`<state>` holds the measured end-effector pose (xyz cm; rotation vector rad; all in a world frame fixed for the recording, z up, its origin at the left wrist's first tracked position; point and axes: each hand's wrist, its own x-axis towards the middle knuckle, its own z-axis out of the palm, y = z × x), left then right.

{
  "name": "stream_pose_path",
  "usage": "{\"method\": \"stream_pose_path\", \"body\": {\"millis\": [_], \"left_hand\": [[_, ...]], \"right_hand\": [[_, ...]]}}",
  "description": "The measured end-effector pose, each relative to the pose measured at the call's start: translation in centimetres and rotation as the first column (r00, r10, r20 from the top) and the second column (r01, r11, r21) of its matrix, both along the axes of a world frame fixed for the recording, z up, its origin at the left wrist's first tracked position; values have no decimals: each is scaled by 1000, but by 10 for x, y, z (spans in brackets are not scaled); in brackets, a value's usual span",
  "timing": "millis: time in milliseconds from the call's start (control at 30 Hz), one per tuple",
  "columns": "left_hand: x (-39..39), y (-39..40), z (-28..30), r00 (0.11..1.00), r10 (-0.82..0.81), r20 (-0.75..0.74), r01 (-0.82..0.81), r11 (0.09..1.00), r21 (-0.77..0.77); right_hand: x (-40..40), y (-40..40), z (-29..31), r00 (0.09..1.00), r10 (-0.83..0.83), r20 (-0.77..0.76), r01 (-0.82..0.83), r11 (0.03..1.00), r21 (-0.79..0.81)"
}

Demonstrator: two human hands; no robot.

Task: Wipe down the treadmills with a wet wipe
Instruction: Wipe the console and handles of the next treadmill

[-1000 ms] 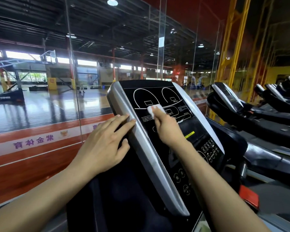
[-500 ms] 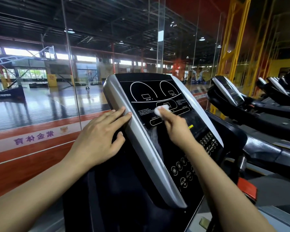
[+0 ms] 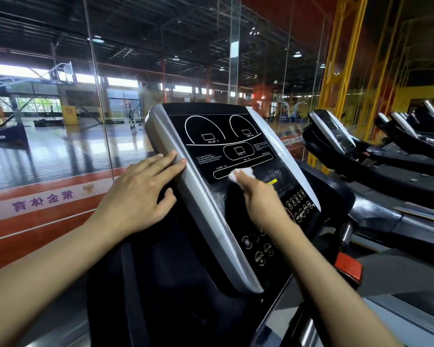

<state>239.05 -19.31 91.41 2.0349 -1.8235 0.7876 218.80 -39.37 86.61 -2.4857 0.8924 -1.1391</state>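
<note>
While gripping a crumpled white wipe [image 3: 241,174], right hand [image 3: 259,199] presses glossy black console [image 3: 218,146].

White wipe [image 3: 241,174], black silver-edged console [image 3: 218,156]

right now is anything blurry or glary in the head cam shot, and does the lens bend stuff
Head view: the console is sharp, its print readable; the right hand and the wet wipe are slightly smeared; the glass wall carries bright reflections; the wide lens bows the yellow posts and stretches the forearms.
</note>
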Motion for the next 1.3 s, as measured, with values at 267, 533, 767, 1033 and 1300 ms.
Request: {"method": "stream_pose_path", "body": {"millis": [267,533,767,1033,1300], "left_hand": [[-44,13,-26,998,34,58,-40,994,105],[-64,18,-48,995,-69,69,56,984,168],[-62,17,-53,986,-102,135,68,970,232],[-61,17,-54,988,-97,121,68,972,226],[-63,20,-53,992,-99,77,80,970,229]], "right_hand": [[7,9,21,1000,-16,9,15,997,77],[-4,14,-5,999,40,-22,-42,997,-60],[-20,-31,-4,989,-148,18,143,974,178],[-37,58,-15,993,52,-102,-67,986,-152],[-30,-29,26,874,-384,-299,427,899,92]]}}
